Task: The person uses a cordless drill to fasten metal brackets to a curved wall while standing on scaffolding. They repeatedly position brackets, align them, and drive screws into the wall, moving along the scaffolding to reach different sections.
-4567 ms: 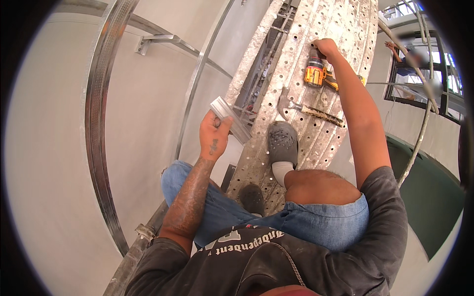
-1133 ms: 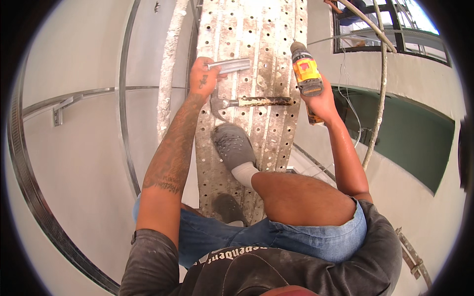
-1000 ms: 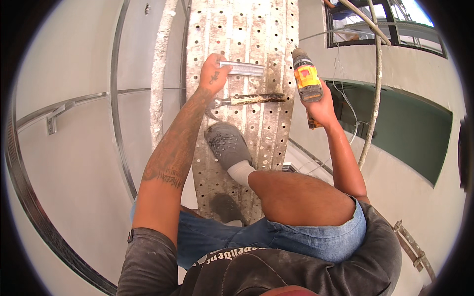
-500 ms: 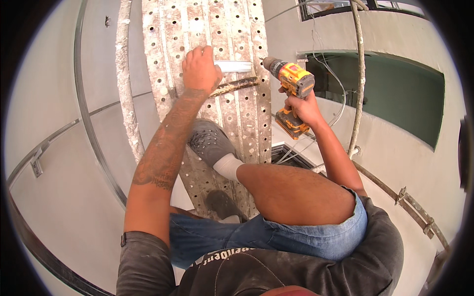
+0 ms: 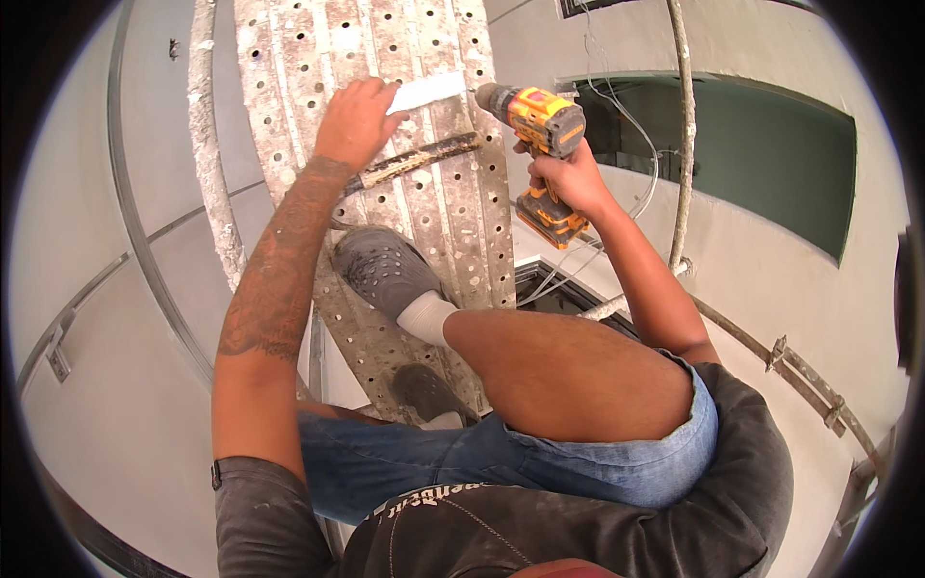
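Observation:
My left hand (image 5: 356,120) is closed round the left end of a short, pale metal profile piece (image 5: 429,91), held over the perforated metal plank (image 5: 448,207). The piece's right end points at the drill's tip. In my right hand (image 5: 570,178) is a yellow and black cordless drill (image 5: 544,120), gripped by its handle with the chuck facing left toward the piece. Below the piece, a worn black and tan tool handle (image 5: 424,159) lies slantwise on the plank. Its left end is partly hidden by my left forearm.
My grey clog (image 5: 381,270) rests on the plank. Paint-spattered scaffold poles stand left (image 5: 207,125) and right (image 5: 686,135). Loose wires (image 5: 655,178) hang by the wall opening (image 5: 780,164) at right. A dark frame (image 5: 540,279) shows below the plank's right edge.
Both hands, with the profile piece and drill, appear further left and slightly higher as the view shifts. The profile piece is now tilted, its right end up. More of the tool handle shows.

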Demonstrator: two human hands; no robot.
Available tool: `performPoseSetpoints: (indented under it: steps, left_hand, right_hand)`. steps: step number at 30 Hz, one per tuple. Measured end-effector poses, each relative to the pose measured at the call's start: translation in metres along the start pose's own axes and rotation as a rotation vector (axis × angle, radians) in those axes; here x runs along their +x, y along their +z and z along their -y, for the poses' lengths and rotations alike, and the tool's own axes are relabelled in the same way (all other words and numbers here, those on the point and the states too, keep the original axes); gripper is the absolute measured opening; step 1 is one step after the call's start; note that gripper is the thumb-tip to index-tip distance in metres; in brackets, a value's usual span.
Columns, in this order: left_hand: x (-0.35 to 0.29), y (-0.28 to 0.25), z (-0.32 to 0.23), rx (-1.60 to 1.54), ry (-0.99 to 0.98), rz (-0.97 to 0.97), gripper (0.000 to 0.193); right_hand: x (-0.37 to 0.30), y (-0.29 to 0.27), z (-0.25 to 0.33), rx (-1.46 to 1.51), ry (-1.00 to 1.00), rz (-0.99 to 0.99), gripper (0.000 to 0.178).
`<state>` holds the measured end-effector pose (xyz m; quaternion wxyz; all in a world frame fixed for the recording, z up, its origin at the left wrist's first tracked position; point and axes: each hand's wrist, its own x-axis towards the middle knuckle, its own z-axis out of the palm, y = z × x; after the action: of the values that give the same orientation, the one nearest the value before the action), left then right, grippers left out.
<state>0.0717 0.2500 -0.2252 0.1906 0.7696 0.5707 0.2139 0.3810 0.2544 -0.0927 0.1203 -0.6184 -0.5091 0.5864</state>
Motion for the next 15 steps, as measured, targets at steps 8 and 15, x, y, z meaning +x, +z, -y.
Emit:
performPoseSetpoints:
  steps: [8,15]
  left_hand:
    - [-0.001,-0.002,0.002,0.028,0.040,0.130,0.035]
    - [-0.009,0.002,0.003,0.017,0.058,0.102,0.041]
  right_hand:
    - [0.000,-0.002,0.003,-0.015,0.021,0.005,0.049]
    - [0.003,0.009,0.007,-0.014,0.037,-0.039,0.024]
